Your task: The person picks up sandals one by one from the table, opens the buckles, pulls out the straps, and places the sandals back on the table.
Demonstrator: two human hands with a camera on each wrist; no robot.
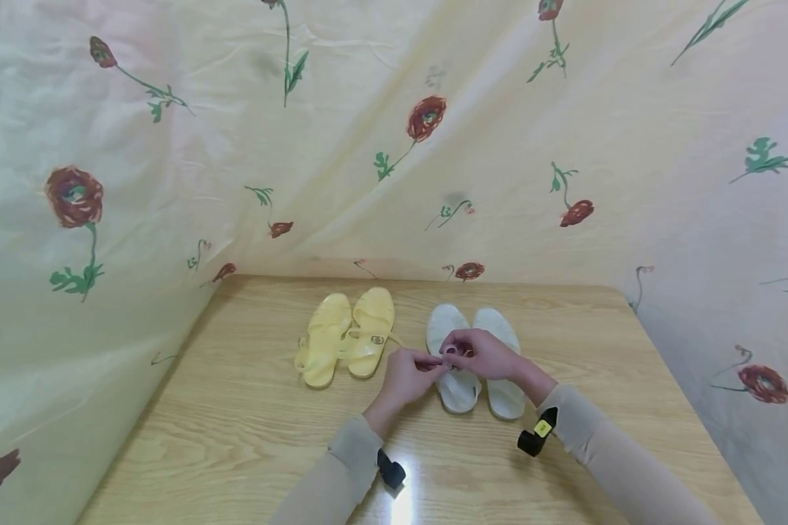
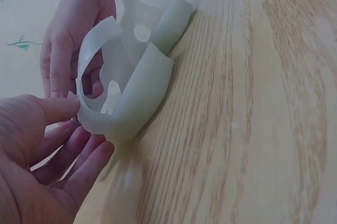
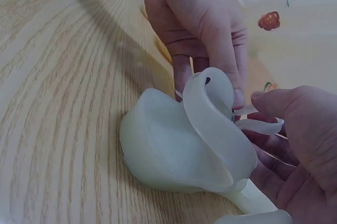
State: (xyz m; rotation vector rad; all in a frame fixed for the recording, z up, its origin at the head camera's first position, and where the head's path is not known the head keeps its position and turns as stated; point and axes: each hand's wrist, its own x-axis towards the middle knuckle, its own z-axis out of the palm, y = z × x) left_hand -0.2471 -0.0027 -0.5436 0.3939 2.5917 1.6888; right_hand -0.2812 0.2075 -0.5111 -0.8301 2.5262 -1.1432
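Two white sandals (image 1: 458,394) lie side by side on the wooden table, the left one worked on by both hands. My left hand (image 1: 407,380) pinches that sandal's strap near the buckle between thumb and fingertips, seen up close in the left wrist view on the white strap (image 2: 95,121). From the other side, my right hand (image 1: 489,355) holds the strap's free end (image 3: 260,126) with thumb and fingers. The buckle itself is mostly hidden by fingers. The second white sandal (image 1: 507,401) lies under and beside the right wrist.
A pair of yellow sandals (image 1: 328,339) lies left of the hands, with a buckled strap across one. The table (image 1: 236,437) ends at the back against a hanging flowered cloth (image 1: 341,146), which also runs along both sides. A dark wrist camera (image 1: 391,470) sits on the left wrist.
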